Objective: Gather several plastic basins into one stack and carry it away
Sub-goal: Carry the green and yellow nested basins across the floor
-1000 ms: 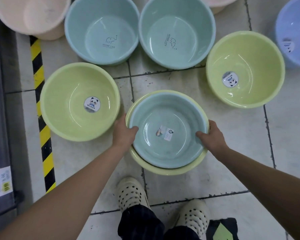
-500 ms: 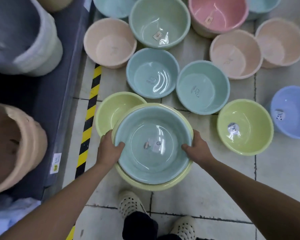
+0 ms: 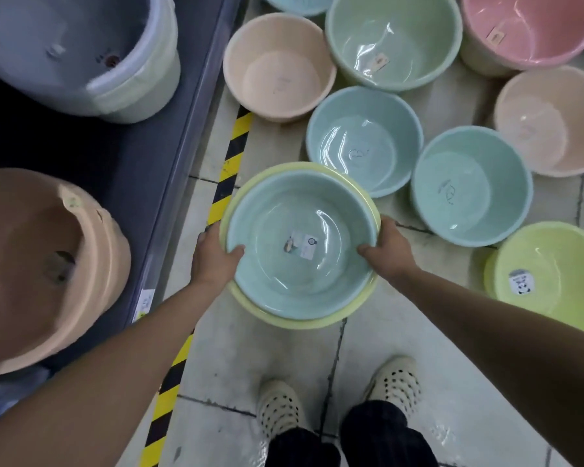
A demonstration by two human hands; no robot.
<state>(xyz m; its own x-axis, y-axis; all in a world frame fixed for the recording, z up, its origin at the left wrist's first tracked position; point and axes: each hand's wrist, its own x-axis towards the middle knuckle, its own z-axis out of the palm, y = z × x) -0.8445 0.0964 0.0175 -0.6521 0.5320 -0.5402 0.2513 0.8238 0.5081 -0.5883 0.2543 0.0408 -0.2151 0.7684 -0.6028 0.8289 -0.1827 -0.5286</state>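
Stack (image 3: 300,244) sits between our hands | left hand (image 3: 213,261), right hand (image 3: 390,251) clamp opposite rims | other basins ahead-right

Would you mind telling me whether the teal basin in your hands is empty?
Empty apart from a label: the teal basin shows only a small sticker on its bare floor.

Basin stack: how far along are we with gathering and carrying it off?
Done: a teal basin sits nested in a yellow basin. In hand: the left hand and right hand grip the stack's rim above the floor. Left: loose basins, such as another yellow basin, remain on the floor, and the carrying away.
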